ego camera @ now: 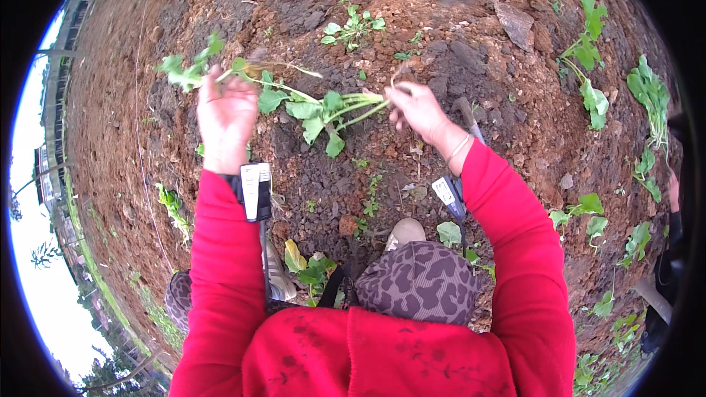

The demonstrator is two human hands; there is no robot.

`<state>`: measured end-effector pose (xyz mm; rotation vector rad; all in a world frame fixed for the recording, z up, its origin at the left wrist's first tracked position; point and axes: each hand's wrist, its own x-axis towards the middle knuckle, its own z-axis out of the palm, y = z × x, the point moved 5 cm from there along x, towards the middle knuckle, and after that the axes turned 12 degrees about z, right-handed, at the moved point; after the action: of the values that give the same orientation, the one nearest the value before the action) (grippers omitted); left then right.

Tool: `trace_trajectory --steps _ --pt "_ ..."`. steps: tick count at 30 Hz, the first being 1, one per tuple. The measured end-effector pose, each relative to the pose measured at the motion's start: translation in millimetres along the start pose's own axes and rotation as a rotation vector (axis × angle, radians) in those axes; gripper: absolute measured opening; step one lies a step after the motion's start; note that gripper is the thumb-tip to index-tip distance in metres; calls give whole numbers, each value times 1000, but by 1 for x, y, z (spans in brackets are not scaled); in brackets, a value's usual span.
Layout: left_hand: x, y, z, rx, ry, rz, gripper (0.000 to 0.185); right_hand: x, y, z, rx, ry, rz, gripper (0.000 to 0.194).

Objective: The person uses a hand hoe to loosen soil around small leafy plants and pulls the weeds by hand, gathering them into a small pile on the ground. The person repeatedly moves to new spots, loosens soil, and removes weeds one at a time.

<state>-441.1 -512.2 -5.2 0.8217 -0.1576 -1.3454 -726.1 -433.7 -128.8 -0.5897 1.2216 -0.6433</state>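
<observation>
My left hand (227, 110) is raised over the soil, palm up, its fingers blurred. A blurred leafy seedling (187, 73) is caught at its stem by those fingers. My right hand (418, 107) pinches several green seedlings (317, 113) near their root ends, and their leaves trail left towards my left hand. Thin brown roots (402, 73) stick up beside the right fingertips. Just behind my right wrist, a hand tool (470, 118) lies partly hidden by the forearm.
Rooted plants (353, 27) grow ahead in the reddish-brown soil (342, 187). Loose seedlings (587, 60) lie at right, near a flat stone (515, 25). A thin string (138, 99) crosses the left side. Another person's hand (674, 193) and a metal blade (653, 299) show at the right rim.
</observation>
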Motion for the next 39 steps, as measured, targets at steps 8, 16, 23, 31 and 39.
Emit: trace_trajectory --steps 8,16,23,31,39 --pt "-41 -42 -37 242 -120 -211 12 -53 -12 -84 -611 426 -219 50" --pt "-106 -136 -80 516 -150 -557 6 -159 139 -131 -924 637 396 43" --pt "-108 -149 -56 693 -306 -594 12 -182 76 -122 -341 625 230 31" --pt "-99 -170 -39 911 -405 -533 14 -207 47 -145 -989 616 167 25" --pt "-92 -200 -22 1146 -563 -338 17 -223 97 -150 -1155 582 208 22"
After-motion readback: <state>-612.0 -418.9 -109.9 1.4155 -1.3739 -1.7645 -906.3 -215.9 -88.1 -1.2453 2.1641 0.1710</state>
